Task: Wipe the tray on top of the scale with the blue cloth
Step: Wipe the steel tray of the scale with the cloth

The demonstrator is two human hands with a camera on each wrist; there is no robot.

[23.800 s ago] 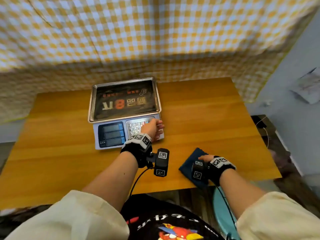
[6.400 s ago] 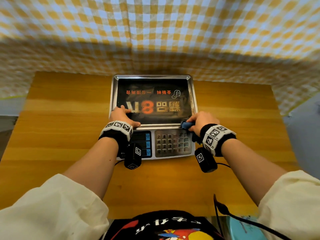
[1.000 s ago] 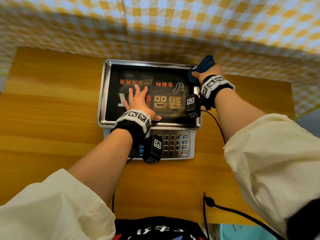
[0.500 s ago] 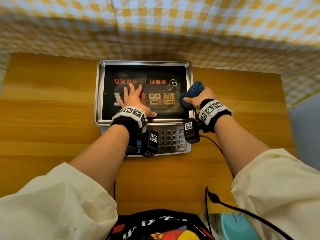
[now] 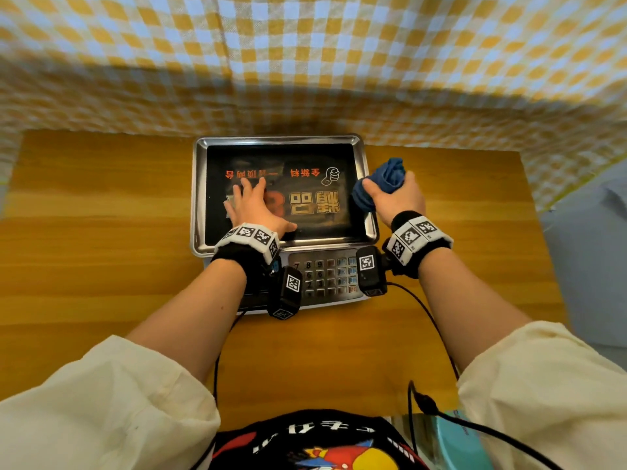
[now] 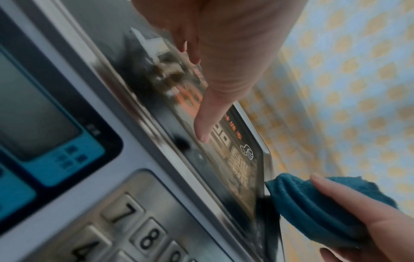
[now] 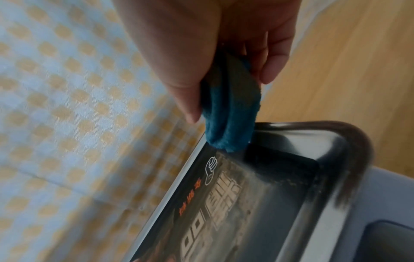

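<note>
A steel tray (image 5: 198,198) with a dark printed film sits on the grey scale (image 5: 325,283) at the back middle of the table. My left hand (image 5: 250,195) lies flat on the tray's left half, fingers spread; in the left wrist view its fingers (image 6: 224,74) press on the film. My right hand (image 5: 390,189) grips the bunched blue cloth (image 5: 386,178) at the middle of the tray's right rim. The right wrist view shows the cloth (image 7: 228,117) pinched between thumb and fingers, its lower edge touching the tray rim (image 7: 336,140).
The scale's keypad (image 5: 322,276) and display (image 6: 40,115) face me, partly under my wrists. A wooden table (image 5: 101,232) carries the scale, and a yellow checked curtain (image 5: 305,62) hangs right behind it. Cables (image 5: 427,320) trail from my wrists.
My right hand has drawn the cloth from the tray's far right corner toward me along the right rim. The left hand stays flat on the tray.
</note>
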